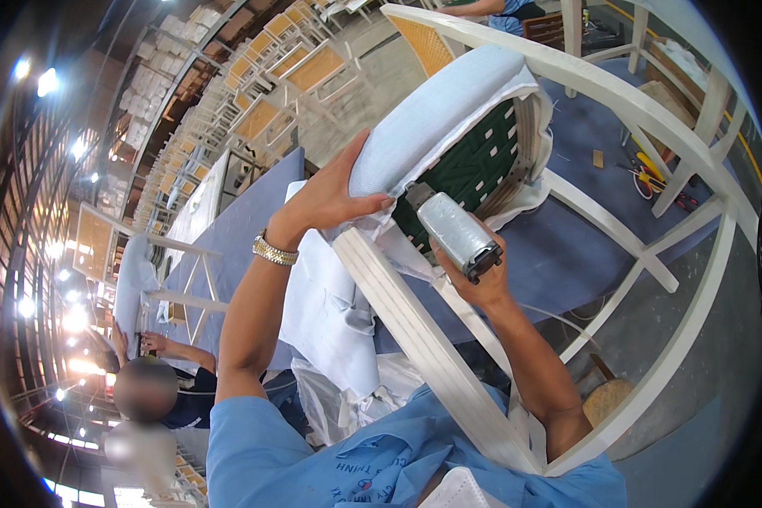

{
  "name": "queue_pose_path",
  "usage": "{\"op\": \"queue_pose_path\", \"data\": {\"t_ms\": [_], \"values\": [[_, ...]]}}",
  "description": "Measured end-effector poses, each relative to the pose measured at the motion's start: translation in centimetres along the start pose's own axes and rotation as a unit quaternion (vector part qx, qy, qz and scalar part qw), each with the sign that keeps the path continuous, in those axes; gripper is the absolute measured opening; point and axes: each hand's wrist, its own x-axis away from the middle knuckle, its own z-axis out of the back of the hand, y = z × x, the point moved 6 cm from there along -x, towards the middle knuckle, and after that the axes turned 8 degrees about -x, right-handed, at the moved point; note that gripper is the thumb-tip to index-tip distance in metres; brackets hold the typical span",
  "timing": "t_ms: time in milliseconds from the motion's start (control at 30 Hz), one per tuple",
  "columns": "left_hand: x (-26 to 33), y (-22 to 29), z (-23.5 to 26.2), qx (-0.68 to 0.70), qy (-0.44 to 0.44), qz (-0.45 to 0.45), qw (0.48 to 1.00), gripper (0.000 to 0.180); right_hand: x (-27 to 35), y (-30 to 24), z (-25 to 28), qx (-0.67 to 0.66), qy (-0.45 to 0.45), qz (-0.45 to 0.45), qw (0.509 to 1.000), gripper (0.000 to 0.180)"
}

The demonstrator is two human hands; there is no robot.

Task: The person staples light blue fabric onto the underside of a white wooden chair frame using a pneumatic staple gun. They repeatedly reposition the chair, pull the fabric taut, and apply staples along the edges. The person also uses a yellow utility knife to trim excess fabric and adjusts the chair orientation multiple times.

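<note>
A chair with a whitewashed wooden frame (415,330) lies tipped over on the table, its seat underside facing me. Pale blue fabric covers the seat (440,106), and dark green webbing (483,157) shows inside the rim. My left hand (334,195) grips the seat edge, with the thumb pressing the fabric fold and the fingers over the padded side. In my right hand (486,275) is a silver staple gun (455,230). Its nose meets the fabric edge close to my left thumb; whether it touches is hard to tell.
The blue-grey table (593,284) bears hand tools (649,179) at the right. Loose pale fabric (326,305) hangs beside my left arm. A co-worker (190,394) handles another chair (135,271) at left. Rows of chairs (254,110) stand behind. A round wooden stool (608,400) is lower right.
</note>
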Motion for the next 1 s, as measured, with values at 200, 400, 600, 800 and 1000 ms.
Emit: {"op": "queue_pose_path", "data": {"t_ms": [200,400,600,800,1000], "values": [[0.4,-0.1,-0.4,-0.062,0.015,-0.002,0.998,0.109,-0.5,-0.6,-2.1,0.034,-0.032,0.094,0.994,0.033],[0.6,0.2,-0.4,-0.093,0.015,0.005,0.996,0.11,-0.7,-0.9,-2.6,0.024,-0.071,0.065,0.995,0.042],[0.9,0.8,-0.7,-0.082,0.002,0.033,0.996,0.111,-0.6,-1.2,-2.8,0.0,-0.097,-0.009,0.995,0.051],[0.8,0.8,-0.4,-0.115,0.009,0.021,0.993,0.115,-0.3,-1.0,-3.3,-0.039,-0.099,0.018,0.994,0.052],[0.9,0.7,-0.7,-0.103,0.012,0.041,0.994,0.113,-0.3,0.0,-3.1,-0.015,-0.098,0.057,0.993,0.053]]}}
